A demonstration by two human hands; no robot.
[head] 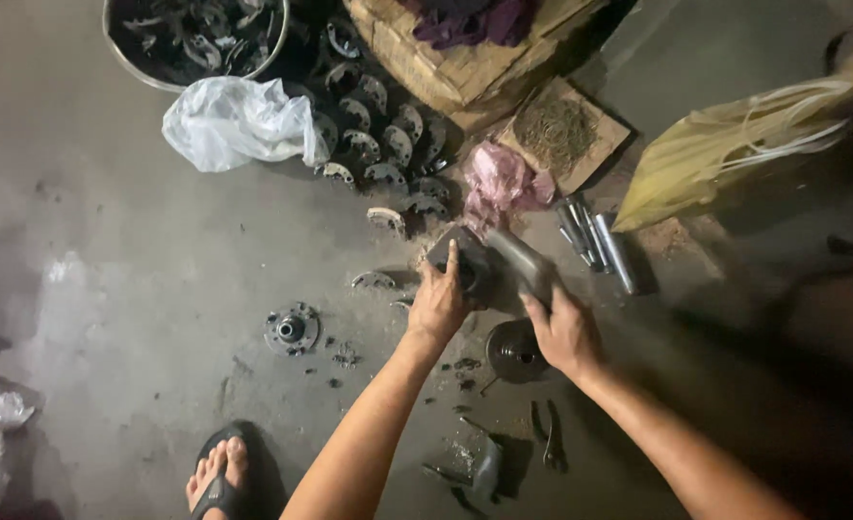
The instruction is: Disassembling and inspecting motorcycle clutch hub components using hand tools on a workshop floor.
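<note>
Item: dark metal block (460,258), held on the floor (138,289) at centre frame. My left hand (438,303) has a closed grip over its near side, index finger laid up across the top face.

Item: grey metal hammer-like tool (523,262), touching the block at its 3 o'clock. Long axis runs from 10 o'clock down to 4 o'clock; the upper end points at the block, the lower end sits in my right hand (566,335), grip wrapped closed around it.

Item: round dark hub part (513,351), on the floor at 6 o'clock of the block, just beside my right hand.

Item: flanged hub (292,328), at 8 o'clock, well apart.

Item: curved brake shoes (378,144), heaped at 11 o'clock.

Item: pink rag (499,183), at 12 o'clock, near.

Item: steel rods (595,241), bundled at 3 o'clock.

Item: white plastic bag (234,120), at 10 o'clock, beside a metal basin (147,77).

Item: pliers (547,438), at 5 o'clock.

Item: my foot in a sandal (217,477), at 7 o'clock.
</note>
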